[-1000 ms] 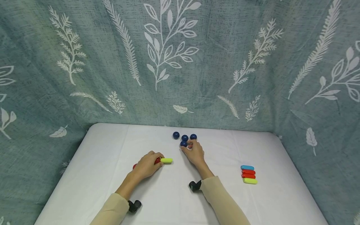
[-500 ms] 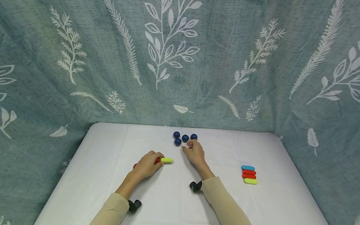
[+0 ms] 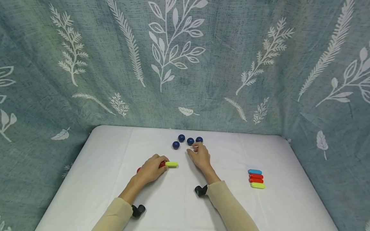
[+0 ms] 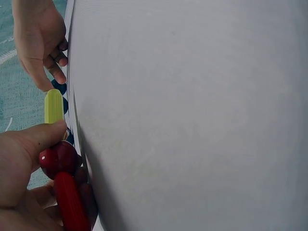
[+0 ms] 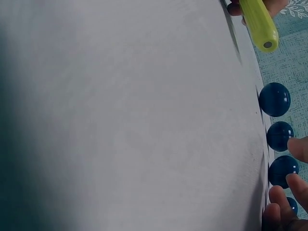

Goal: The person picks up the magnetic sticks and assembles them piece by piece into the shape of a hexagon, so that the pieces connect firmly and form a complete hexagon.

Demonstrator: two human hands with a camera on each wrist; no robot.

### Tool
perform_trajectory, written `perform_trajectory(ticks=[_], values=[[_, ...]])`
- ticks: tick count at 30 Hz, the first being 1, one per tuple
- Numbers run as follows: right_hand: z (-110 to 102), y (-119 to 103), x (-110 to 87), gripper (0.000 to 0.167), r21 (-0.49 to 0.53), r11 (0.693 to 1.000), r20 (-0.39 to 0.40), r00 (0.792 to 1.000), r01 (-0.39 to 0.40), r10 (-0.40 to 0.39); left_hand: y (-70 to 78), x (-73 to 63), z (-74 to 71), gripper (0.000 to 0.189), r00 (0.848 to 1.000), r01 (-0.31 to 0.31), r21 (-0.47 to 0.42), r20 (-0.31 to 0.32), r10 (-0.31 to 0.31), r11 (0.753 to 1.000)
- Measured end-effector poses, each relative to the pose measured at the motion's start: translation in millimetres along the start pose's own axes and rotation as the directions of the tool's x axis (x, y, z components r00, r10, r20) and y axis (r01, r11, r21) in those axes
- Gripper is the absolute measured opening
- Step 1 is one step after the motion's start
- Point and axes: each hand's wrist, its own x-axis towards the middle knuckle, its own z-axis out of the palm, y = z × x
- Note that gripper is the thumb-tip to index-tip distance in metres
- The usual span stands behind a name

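Note:
My left hand (image 3: 151, 169) grips a joined piece of magnetic building toy at the table's middle. Its yellow rod (image 3: 171, 164) points right, out past the thumb. In the left wrist view a dark red ball (image 4: 58, 160) links that rod to a red rod (image 4: 73, 204); another red bit (image 3: 138, 170) peeks out behind the hand. My right hand (image 3: 200, 157) has its fingers apart and loosely bent, holding nothing. Its fingertips are right at two blue balls (image 3: 190, 141). A separate blue ball (image 3: 176, 145) lies left of them, with one more blue ball (image 3: 181, 138) behind it.
At the right of the white table (image 3: 225, 205) lie a blue rod (image 3: 255, 172), two red rods (image 3: 256, 178) and a yellow rod (image 3: 258, 185), side by side. A patterned green curtain (image 3: 130, 106) hangs behind the far edge.
One blue ball, earlier at the right thumb and fingertips, has rolled away to the left, apart from the hand. The right hand stays nearly in place; the left hand keeps its grip.

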Motion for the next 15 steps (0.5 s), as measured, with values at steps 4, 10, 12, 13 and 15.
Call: perform_trajectory(ticks=[4, 10, 12, 13, 15], values=[[0, 1, 3.7, 0.037, 0.010, 1.000, -0.013, 1.000, -0.001, 0.001, -0.5, 0.0, 0.0, 0.023, 1.000, -0.006, 0.003, -0.005, 0.006, 1.000], [0, 0, 14.2, 0.051, 0.015, 1.000, -0.027, 0.999, 0.021, -0.021, -1.7, 0.3, -0.3, 0.023, 1.000, -0.012, 0.000, -0.007, 0.012, 1.000], [1, 0, 17.3, 0.054, -0.005, 0.999, -0.021, 0.999, 0.031, -0.031, -1.9, 0.1, -0.2, 0.023, 1.000, -0.017, -0.001, -0.008, 0.017, 1.000], [1, 0, 18.5, 0.055, -0.015, 0.999, -0.017, 0.999, 0.034, -0.035, -1.9, 0.0, -0.3, 0.023, 1.000, -0.019, -0.002, -0.008, 0.019, 1.000], [2, -1, 20.3, 0.055, -0.035, 0.999, -0.006, 0.999, 0.037, -0.038, -2.0, -0.4, -0.1, 0.022, 1.000, -0.020, -0.003, -0.009, 0.020, 1.000]])
